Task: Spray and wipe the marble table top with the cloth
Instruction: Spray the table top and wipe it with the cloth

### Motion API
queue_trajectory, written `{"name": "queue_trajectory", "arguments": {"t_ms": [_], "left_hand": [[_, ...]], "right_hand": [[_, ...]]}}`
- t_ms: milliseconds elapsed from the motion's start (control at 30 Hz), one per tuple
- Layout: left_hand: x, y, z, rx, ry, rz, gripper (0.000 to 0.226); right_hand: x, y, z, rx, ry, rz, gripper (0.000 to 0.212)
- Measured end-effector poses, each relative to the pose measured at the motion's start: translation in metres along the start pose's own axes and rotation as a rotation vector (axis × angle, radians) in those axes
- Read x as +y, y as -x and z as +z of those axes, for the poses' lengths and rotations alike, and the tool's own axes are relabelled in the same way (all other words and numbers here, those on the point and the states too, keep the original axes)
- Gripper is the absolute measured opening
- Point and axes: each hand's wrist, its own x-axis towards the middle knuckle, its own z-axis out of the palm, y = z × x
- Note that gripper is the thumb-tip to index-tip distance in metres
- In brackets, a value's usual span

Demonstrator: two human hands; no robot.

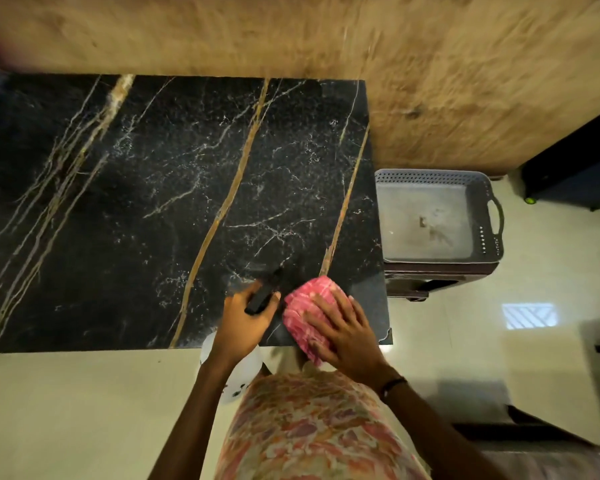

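Note:
A black marble table top (153,209) with gold and white veins fills the left and middle of the head view. My left hand (246,320) grips the black trigger head of a spray bottle (262,296); its white body (238,372) hangs below the table's near edge. My right hand (343,327) lies flat, fingers spread, on a folded pink cloth (309,306) at the table's near right corner. The cloth partly overhangs the near edge.
A grey perforated basket (437,216) with a handle sits on a dark stool just right of the table. A tan textured wall (465,81) runs behind. A dark box (575,168) stands at the far right on the pale tiled floor (66,410).

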Motion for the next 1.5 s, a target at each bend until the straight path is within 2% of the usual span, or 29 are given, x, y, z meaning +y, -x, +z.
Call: {"name": "queue_trajectory", "arguments": {"t_ms": [100, 267, 333, 433, 533, 633, 700, 833, 900, 1000, 1133, 1300, 1400, 1500], "left_hand": [[-0.005, 0.007, -0.002, 0.0, 0.006, 0.0, 0.02], [-0.016, 0.023, -0.012, 0.007, 0.001, -0.003, 0.013], [-0.023, 0.029, -0.017, 0.015, 0.024, -0.012, 0.01], [-0.032, 0.036, -0.024, 0.027, 0.051, -0.021, 0.009], [-0.04, 0.041, -0.028, 0.046, 0.052, -0.022, 0.007], [-0.05, 0.044, -0.031, 0.057, 0.037, -0.01, 0.019], [-0.056, 0.047, -0.034, 0.063, 0.022, 0.0, 0.019], [-0.066, 0.052, -0.043, 0.068, 0.035, -0.009, 0.013], [-0.07, 0.055, -0.049, 0.079, 0.071, -0.025, 0.015], [-0.074, 0.058, -0.059, 0.084, 0.088, -0.039, 0.017], [-0.083, 0.066, -0.074, 0.1, 0.103, -0.027, 0.019], [-0.099, 0.072, -0.093, 0.131, 0.105, -0.013, 0.013], [-0.108, 0.071, -0.1, 0.138, 0.085, -0.008, 0.009], [-0.11, 0.07, -0.106, 0.142, 0.082, -0.012, 0.011]], "right_hand": [[0.038, 0.013, -0.012, -0.018, 0.035, 0.013, 0.055], [0.094, -0.041, -0.037, 0.011, 0.022, 0.311, 0.063], [0.094, -0.067, -0.043, 0.051, 0.028, 0.387, 0.063], [0.06, -0.085, -0.037, 0.101, -0.019, 0.491, 0.063], [0.005, -0.088, -0.021, 0.118, -0.028, 0.365, 0.062], [-0.048, -0.084, -0.002, 0.107, -0.032, 0.213, 0.059], [-0.075, -0.071, 0.007, 0.065, -0.014, 0.102, 0.056], [-0.069, -0.034, 0.011, -0.014, 0.015, -0.065, 0.055], [-0.05, -0.024, 0.003, -0.002, -0.008, -0.05, 0.055], [-0.028, -0.043, -0.008, 0.016, -0.029, 0.113, 0.061], [-0.047, -0.11, -0.011, 0.028, -0.015, 0.275, 0.063], [-0.11, -0.145, 0.008, 0.035, -0.013, 0.095, 0.061], [-0.138, -0.121, 0.027, -0.013, 0.046, -0.041, 0.06], [-0.132, -0.08, 0.029, -0.047, 0.099, -0.146, 0.057]]}}
